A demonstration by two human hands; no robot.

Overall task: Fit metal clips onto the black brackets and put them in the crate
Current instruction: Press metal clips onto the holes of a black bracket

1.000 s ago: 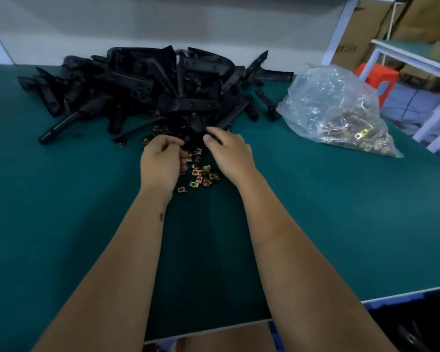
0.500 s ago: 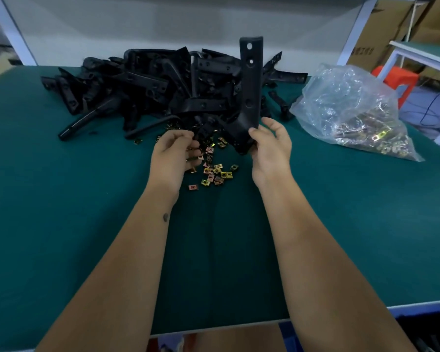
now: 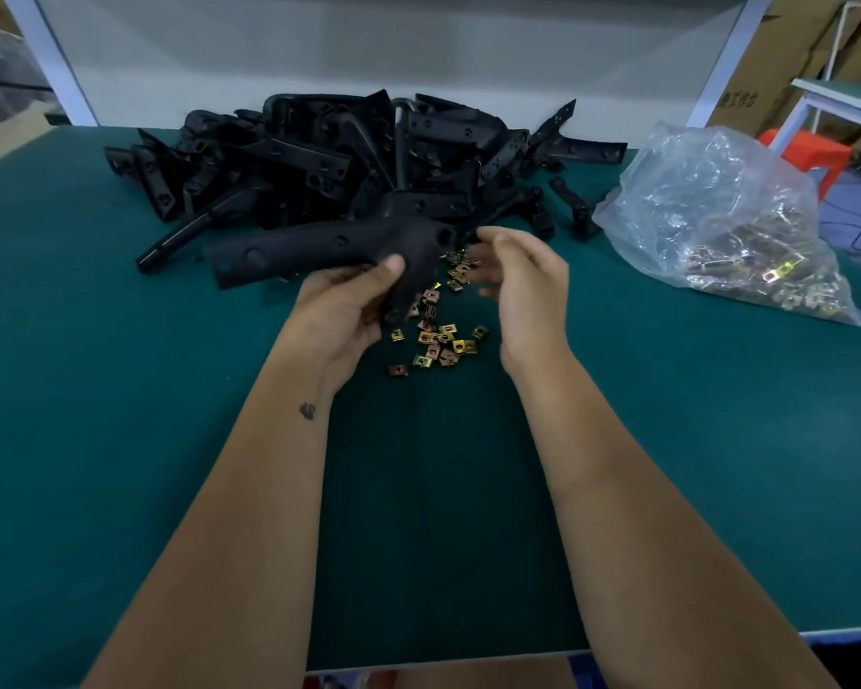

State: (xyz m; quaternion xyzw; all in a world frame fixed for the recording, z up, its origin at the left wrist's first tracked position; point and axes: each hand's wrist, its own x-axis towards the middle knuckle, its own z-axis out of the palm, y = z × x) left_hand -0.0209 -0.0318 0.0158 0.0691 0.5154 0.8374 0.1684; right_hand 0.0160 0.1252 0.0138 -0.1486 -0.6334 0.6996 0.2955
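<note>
- Gripping the angled black plastic bracket (image 3: 319, 248) in our left hand (image 3: 341, 303), thumb on top.
- Our right hand (image 3: 523, 285) hovers loosely spread, holding nothing, above scattered brass-coloured metal clips (image 3: 441, 340).

Dim, even light – wide-angle warp, motion-blurred fingers
</note>
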